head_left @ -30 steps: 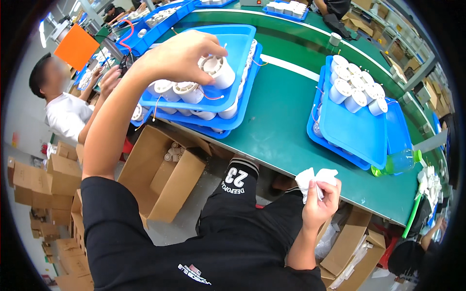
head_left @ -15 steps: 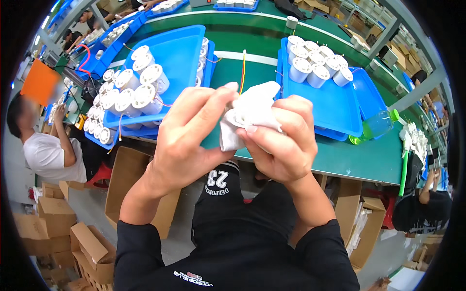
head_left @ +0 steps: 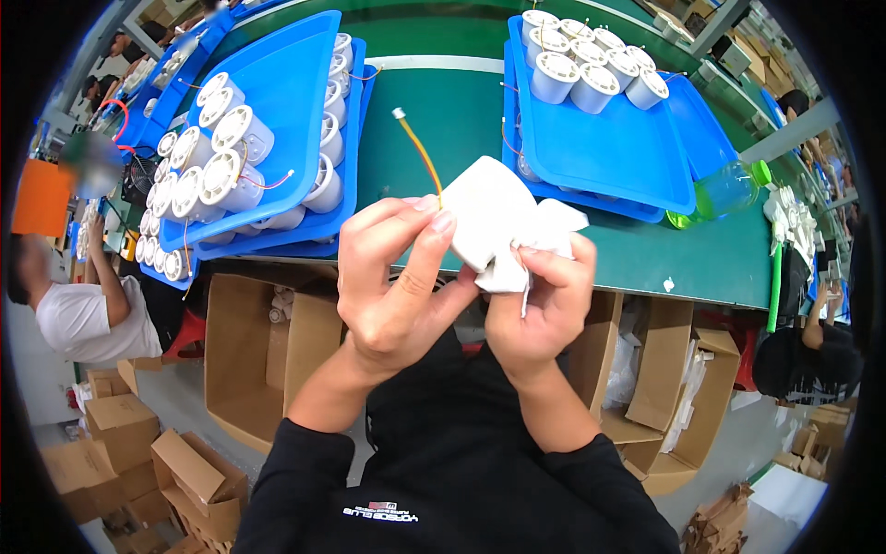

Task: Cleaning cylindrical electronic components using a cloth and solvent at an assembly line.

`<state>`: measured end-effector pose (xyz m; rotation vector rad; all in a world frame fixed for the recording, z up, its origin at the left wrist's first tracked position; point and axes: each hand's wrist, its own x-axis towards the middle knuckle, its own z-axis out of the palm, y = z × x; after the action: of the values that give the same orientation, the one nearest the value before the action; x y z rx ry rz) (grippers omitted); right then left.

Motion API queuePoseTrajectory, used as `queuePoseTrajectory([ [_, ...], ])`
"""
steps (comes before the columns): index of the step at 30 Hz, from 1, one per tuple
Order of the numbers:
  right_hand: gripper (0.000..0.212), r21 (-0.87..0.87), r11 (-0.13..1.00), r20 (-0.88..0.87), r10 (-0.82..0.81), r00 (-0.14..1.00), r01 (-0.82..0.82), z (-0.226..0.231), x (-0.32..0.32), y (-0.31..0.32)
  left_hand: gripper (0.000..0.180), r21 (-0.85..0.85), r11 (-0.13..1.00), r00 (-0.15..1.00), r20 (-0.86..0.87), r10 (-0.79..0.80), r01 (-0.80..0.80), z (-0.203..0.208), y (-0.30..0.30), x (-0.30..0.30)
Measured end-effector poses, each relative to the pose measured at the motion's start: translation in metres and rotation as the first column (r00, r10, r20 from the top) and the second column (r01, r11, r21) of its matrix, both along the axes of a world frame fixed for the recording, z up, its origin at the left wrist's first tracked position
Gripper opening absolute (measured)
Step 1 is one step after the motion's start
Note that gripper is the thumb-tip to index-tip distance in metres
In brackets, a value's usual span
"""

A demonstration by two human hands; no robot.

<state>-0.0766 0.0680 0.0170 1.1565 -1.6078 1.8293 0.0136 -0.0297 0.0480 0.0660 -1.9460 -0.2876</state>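
My left hand (head_left: 392,282) grips a white rounded part (head_left: 482,208) by its left side, over the near edge of the table. A thin yellow-and-red wire lead (head_left: 424,157) with a small white plug sticks up from it beside my fingertips. In my right hand (head_left: 544,309) a crumpled white cloth (head_left: 552,226) is pinched against the part's right and lower side. The cloth and my fingers hide much of the part, so its full shape does not show.
Blue trays of white cylindrical units (head_left: 231,175) are stacked at left; another blue tray (head_left: 600,166) with similar units lies at right. A green-capped bottle (head_left: 724,196) lies beside it. Open cardboard boxes (head_left: 245,355) stand below the table edge. A co-worker in a white shirt (head_left: 92,319) sits at far left.
The part has turned and shows a smoother white face. My right hand has moved lower with the cloth, and the wire now leans left. The whole view has shifted.
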Motion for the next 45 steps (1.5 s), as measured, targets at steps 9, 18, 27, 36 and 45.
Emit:
queuePoseTrajectory([
  [9, 0.008, -0.337, 0.867, 0.688, 0.492, 0.534, -0.366, -0.015, 0.011, 0.009, 0.067, 0.765, 0.545, 0.933, -0.210, -0.293, 0.343, -0.024, 0.027, -0.002],
  [18, 0.002, -0.513, 0.773, 0.670, 0.633, 0.388, -0.373, -0.007, -0.013, -0.009, 0.063, 0.777, -0.335, 0.769, -0.610, -0.190, 0.534, -0.030, 0.043, 0.001],
  [27, 0.055, -0.609, 0.704, 0.490, 0.697, 0.524, -0.366, 0.024, -0.069, 0.015, 0.061, 0.662, -0.541, 0.742, -0.663, -0.100, 0.519, -0.043, 0.042, -0.005],
  [36, 0.058, -0.418, 0.848, 0.486, 0.511, 0.709, -0.325, 0.008, -0.092, 0.051, 0.063, 0.082, -0.858, 0.554, -0.793, 0.252, 0.508, -0.052, 0.044, -0.014],
  [45, 0.026, -0.388, 0.906, 0.466, 0.351, 0.812, -0.169, -0.015, -0.090, 0.053, 0.067, -0.002, -0.888, 0.513, -0.816, 0.267, 0.459, -0.047, 0.044, -0.015],
])
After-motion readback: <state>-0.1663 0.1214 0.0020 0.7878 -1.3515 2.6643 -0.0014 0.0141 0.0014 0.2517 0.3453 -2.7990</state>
